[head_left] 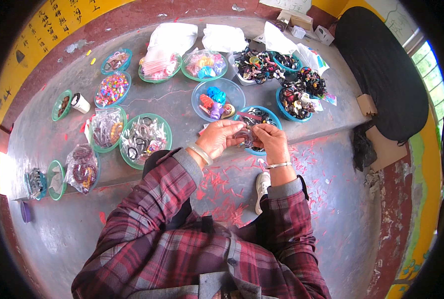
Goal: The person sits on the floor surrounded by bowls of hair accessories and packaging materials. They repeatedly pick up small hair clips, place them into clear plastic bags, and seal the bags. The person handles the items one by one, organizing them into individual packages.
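My left hand and my right hand meet in front of me, with fingers pinched together. Between them is a small translucent purplish-grey hair tie, held from both sides; its finer details are too small to make out. Just beyond and partly beneath my hands stands a blue bowl of dark hair ties, its near part covered by my fingers. A reddish strip shows above my fingertips. Past my left hand, a clear bluish bowl holds blue, purple and orange pieces.
Several bowls of hair ties and beads line the raised grey ledge, including a green bowl at left. White bags lie behind. A white cup stands far left. Red scraps litter the floor by my shoe. A black oval object leans right.
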Action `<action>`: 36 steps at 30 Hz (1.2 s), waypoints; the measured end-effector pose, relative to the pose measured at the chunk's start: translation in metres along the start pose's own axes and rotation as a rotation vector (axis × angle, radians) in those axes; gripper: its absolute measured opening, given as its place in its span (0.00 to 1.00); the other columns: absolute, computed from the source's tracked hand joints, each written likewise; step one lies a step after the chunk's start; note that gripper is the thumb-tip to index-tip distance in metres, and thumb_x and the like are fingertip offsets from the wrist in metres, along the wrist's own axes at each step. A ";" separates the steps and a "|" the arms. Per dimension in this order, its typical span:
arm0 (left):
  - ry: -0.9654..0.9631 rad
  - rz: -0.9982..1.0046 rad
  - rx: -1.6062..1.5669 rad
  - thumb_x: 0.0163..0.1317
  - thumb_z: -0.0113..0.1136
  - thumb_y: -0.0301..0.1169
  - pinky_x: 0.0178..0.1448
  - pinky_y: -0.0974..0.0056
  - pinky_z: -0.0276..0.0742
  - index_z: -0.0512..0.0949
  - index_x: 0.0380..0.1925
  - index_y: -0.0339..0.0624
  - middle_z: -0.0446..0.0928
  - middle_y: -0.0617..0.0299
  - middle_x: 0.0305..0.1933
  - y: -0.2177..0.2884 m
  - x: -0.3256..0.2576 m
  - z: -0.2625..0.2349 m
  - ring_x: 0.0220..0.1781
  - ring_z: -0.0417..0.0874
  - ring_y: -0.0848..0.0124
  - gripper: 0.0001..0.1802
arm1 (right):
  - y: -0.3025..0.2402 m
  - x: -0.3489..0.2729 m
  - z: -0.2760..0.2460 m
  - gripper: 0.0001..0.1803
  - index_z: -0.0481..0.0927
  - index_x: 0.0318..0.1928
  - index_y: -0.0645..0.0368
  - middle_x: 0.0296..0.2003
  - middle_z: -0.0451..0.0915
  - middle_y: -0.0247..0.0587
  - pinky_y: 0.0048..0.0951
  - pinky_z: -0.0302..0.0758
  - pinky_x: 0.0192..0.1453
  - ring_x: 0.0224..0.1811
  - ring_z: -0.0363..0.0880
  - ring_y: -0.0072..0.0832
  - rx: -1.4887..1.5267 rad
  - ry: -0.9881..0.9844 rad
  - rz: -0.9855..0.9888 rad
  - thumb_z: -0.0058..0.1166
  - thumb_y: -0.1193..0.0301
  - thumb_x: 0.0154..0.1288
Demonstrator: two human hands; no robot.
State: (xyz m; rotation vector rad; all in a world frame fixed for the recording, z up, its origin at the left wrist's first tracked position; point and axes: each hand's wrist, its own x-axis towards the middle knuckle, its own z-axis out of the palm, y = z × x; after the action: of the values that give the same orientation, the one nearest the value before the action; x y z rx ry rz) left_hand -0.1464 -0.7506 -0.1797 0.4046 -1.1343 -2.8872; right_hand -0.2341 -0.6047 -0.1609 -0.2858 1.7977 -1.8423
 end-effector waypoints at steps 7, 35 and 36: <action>0.015 0.098 -0.005 0.61 0.49 0.26 0.47 0.74 0.75 0.73 0.40 0.30 0.75 0.53 0.43 -0.002 0.001 -0.005 0.43 0.77 0.72 0.11 | -0.002 -0.002 0.001 0.06 0.79 0.32 0.60 0.25 0.77 0.29 0.16 0.69 0.26 0.24 0.72 0.15 -0.020 -0.026 0.010 0.56 0.72 0.56; 0.030 0.192 0.091 0.62 0.47 0.28 0.49 0.68 0.75 0.72 0.40 0.28 0.75 0.53 0.41 -0.015 0.009 -0.002 0.43 0.78 0.66 0.12 | -0.009 -0.028 -0.005 0.06 0.80 0.30 0.56 0.25 0.76 0.44 0.35 0.70 0.30 0.26 0.75 0.40 -1.003 0.259 -0.572 0.55 0.74 0.49; 0.043 0.183 0.132 0.62 0.47 0.29 0.49 0.68 0.75 0.72 0.40 0.28 0.75 0.53 0.41 -0.018 0.010 -0.002 0.43 0.78 0.67 0.13 | -0.014 -0.032 -0.001 0.04 0.79 0.28 0.57 0.25 0.75 0.41 0.36 0.70 0.30 0.28 0.74 0.39 -0.957 0.276 -0.673 0.55 0.74 0.48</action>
State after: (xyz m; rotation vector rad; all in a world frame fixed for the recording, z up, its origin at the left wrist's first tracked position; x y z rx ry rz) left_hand -0.1543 -0.7399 -0.1953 0.3435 -1.2865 -2.6453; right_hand -0.2117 -0.5879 -0.1401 -1.1398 2.9459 -1.2452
